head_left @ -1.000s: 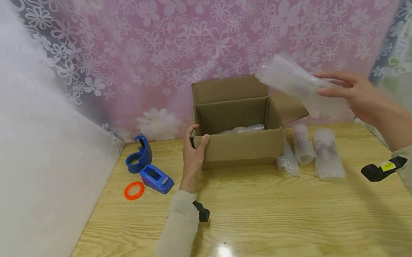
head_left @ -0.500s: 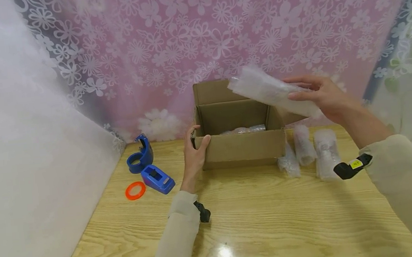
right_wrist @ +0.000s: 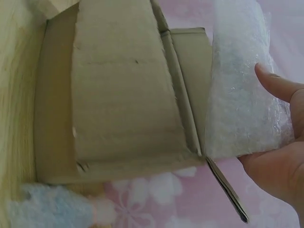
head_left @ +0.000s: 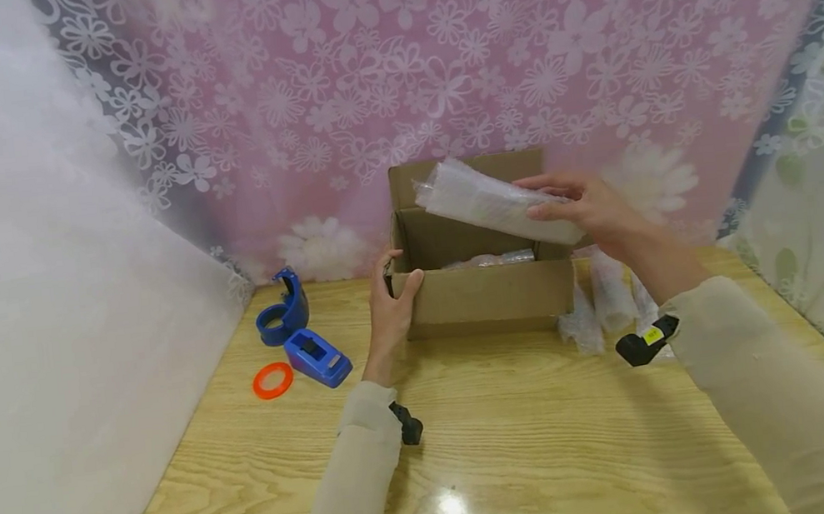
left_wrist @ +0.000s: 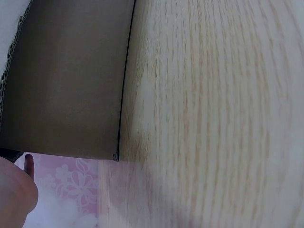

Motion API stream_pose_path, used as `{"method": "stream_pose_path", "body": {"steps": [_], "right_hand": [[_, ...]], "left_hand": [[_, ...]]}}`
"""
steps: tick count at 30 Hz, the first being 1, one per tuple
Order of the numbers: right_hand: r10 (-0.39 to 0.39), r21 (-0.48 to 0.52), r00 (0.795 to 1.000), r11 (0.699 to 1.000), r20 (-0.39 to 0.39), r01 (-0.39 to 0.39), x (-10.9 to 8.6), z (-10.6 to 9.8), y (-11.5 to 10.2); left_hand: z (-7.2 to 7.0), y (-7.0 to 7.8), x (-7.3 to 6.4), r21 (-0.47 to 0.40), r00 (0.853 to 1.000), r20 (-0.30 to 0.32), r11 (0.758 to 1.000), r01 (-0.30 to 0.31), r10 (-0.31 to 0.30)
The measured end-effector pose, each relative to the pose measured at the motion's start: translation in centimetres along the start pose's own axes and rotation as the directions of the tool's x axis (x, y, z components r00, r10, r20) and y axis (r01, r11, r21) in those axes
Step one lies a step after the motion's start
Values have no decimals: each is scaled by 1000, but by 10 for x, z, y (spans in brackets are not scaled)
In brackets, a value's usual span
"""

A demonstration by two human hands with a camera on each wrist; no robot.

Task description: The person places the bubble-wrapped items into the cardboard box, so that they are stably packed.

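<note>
An open cardboard box point(head_left: 487, 295) stands at the back of the table, its rear flap raised. My left hand point(head_left: 390, 309) grips its left front corner, thumb on the front panel and fingers over the left side. Above the opening, my right hand point(head_left: 580, 210) holds a long bubble-wrapped bundle point(head_left: 485, 203), tilted with its left end higher. In the right wrist view, the thumb lies along the bubble-wrapped bundle point(right_wrist: 247, 90); what is inside the wrap is hidden. Another wrapped item point(head_left: 495, 259) shows inside the box, mostly behind the front panel.
Several bubble-wrapped pieces point(head_left: 612, 294) lie right of the box, partly behind the right arm. To the left are a blue tape dispenser point(head_left: 317, 357), a blue curved holder point(head_left: 284, 308) and an orange ring point(head_left: 272, 380). A floral curtain point(head_left: 437, 62) hangs close behind.
My right hand has moved left and slightly down with the bubble-wrapped bundle, from right of the box to over its opening. My left hand has stayed on the corner.
</note>
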State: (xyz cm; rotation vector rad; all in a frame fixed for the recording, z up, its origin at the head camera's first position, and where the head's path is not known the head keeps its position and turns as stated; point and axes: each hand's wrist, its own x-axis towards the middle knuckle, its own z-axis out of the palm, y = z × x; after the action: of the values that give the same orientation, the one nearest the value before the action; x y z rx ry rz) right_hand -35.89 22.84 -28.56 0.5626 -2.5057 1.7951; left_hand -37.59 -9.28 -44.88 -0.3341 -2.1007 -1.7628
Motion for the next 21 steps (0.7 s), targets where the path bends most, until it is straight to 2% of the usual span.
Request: {"method": "stream_pose_path", "body": {"steps": [5,10,16,21], "right_hand": [[-19,-42,1000,999,-13,18,8,16,9],[43,-54,999,998,15,-43,14,29,20],[78,-68,997,995,8,-77,12,34,28],[80,-92,996,993,28,-77,13,39,36]], "left_hand": [[1,0,0,1,1000,-5,1000,-8,8],[3,-2,-1,-11,1000,-6,1000,-7,7],[5,-4,-1,-7,1000,-2,1000,-5,5],[3,-3,2,21,999,-38,1000,-22,23]]}}
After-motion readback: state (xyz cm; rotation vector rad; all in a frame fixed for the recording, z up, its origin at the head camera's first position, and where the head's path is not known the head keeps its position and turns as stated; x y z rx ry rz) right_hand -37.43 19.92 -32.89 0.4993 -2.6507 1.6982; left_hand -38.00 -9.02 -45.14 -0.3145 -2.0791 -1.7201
